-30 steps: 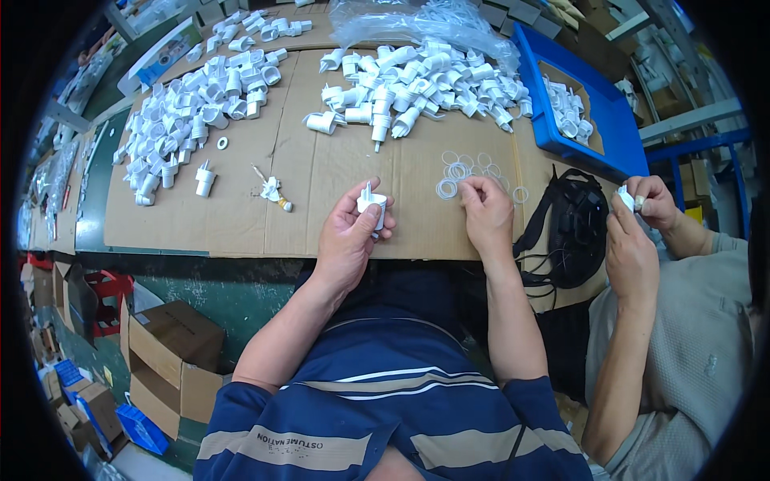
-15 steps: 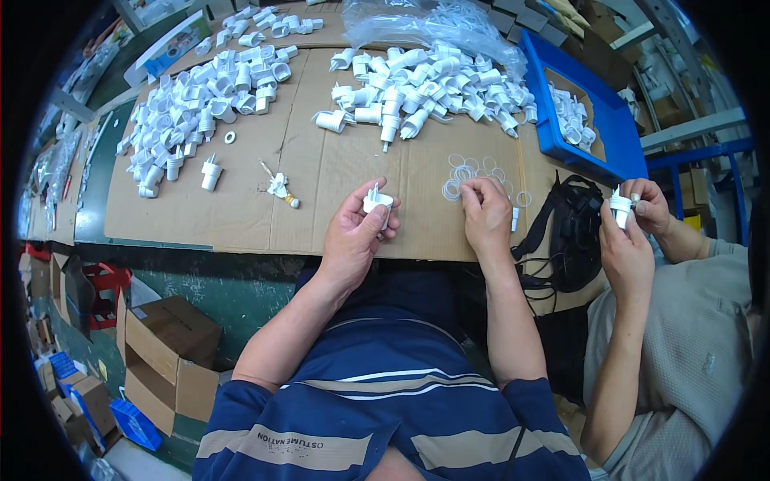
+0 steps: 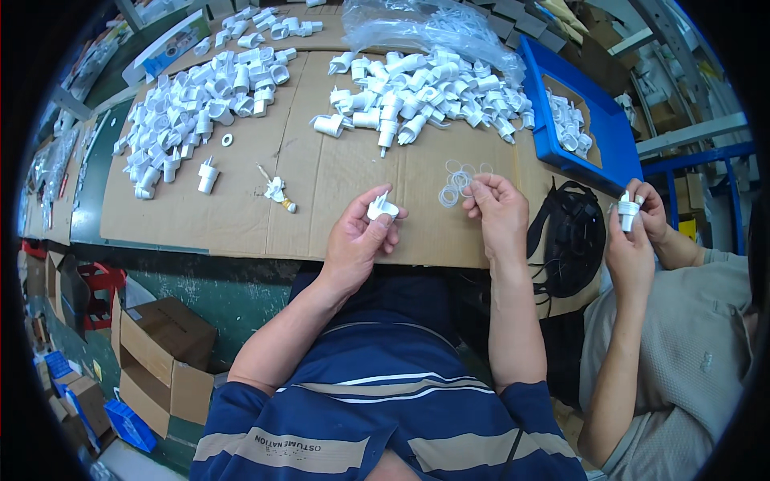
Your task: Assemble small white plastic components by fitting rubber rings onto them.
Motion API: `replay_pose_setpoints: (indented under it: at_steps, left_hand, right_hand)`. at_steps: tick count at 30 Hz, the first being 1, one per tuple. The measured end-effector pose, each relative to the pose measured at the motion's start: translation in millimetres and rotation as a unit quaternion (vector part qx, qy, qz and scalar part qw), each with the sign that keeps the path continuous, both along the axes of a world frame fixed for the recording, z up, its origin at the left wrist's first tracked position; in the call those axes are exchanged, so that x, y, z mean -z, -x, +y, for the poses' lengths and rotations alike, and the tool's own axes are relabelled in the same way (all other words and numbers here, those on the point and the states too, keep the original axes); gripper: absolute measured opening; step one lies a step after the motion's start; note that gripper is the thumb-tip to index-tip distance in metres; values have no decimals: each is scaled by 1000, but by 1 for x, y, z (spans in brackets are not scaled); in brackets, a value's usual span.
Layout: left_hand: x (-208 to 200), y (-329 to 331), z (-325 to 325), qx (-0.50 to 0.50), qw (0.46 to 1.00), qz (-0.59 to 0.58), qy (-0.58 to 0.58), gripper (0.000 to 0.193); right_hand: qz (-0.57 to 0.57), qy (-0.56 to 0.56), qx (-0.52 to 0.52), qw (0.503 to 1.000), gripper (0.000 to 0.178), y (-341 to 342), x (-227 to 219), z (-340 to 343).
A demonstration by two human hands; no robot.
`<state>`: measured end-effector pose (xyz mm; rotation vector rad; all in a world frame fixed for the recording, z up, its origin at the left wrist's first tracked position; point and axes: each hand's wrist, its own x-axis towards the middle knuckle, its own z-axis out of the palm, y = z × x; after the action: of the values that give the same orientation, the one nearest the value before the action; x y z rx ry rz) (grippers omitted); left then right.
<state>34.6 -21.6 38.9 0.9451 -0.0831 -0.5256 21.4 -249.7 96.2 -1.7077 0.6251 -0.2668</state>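
My left hand (image 3: 353, 244) is closed round a white plastic fitting (image 3: 382, 208), whose thin prongs point up above the fingers. To its right, my right hand (image 3: 504, 215) has thumb and fingertips pinched together beside a loose cluster of thin clear rings (image 3: 451, 189) on the cardboard. Whatever lies between those fingertips is too small to make out. Beyond my hands lies a heap of similar white fittings (image 3: 425, 88). A second heap of white plastic parts (image 3: 180, 120) is at the left, with a single white fitting (image 3: 208, 175) in front.
A small white piece with a yellowish end (image 3: 277, 191) and a white washer (image 3: 227, 139) lie on the cardboard sheet (image 3: 321, 228). A blue bin (image 3: 549, 144) holds white parts. Near a black bag (image 3: 573, 240), a co-worker's hands (image 3: 634, 240) hold another fitting at right.
My right hand has shifted slightly right, and its fingers have turned toward the left. The fitting in my left hand has tilted. The co-worker's fitting has also changed angle.
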Motion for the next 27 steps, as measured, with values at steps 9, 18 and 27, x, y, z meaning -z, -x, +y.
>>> replay_pose_setpoints:
  at_steps: [9, 18, 27]
  left_hand:
    - [-2, 7, 1, 76, 982, -80, -154, 53]
    - [-1, 14, 2, 37, 945, -256, -200, 46]
    - [1, 9, 8, 45, 962, -248, -104, 41]
  right_hand:
    - [-48, 41, -229, 971, 14, 26, -31, 53]
    - [-47, 46, -203, 977, 10, 20, -5, 69]
    - [-10, -58, -188, 980, 10, 24, -9, 78]
